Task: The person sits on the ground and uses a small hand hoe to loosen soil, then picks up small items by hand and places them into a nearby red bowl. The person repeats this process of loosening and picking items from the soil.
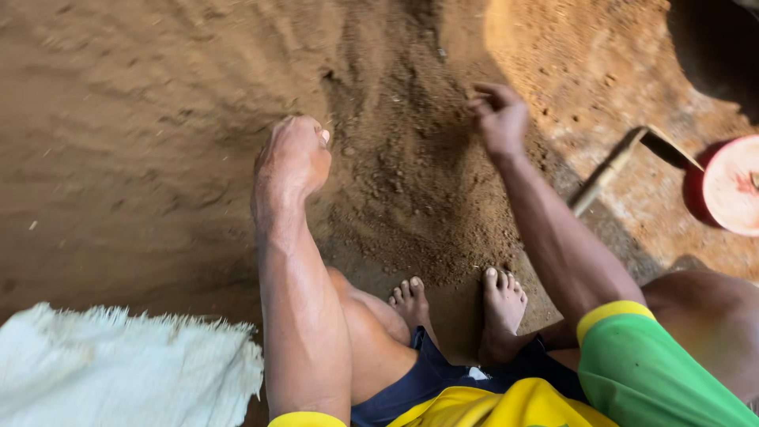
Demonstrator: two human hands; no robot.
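I squat over a mound of loose brown soil (pixel 411 190) on an earth floor. My left hand (pixel 294 154) is closed in a fist at the mound's left edge; whether soil is inside it is hidden. My right hand (pixel 498 117) hovers over the mound's far right side, fingers curled and pinched together, nothing visible in them. My bare feet (pixel 458 304) rest at the near edge of the soil.
A white woven sack (pixel 118 368) lies at the lower left. A hoe with a wooden handle (pixel 605 174) lies to the right, beside a red round container (pixel 731 186). Packed earth floor (pixel 118 119) stretches to the left.
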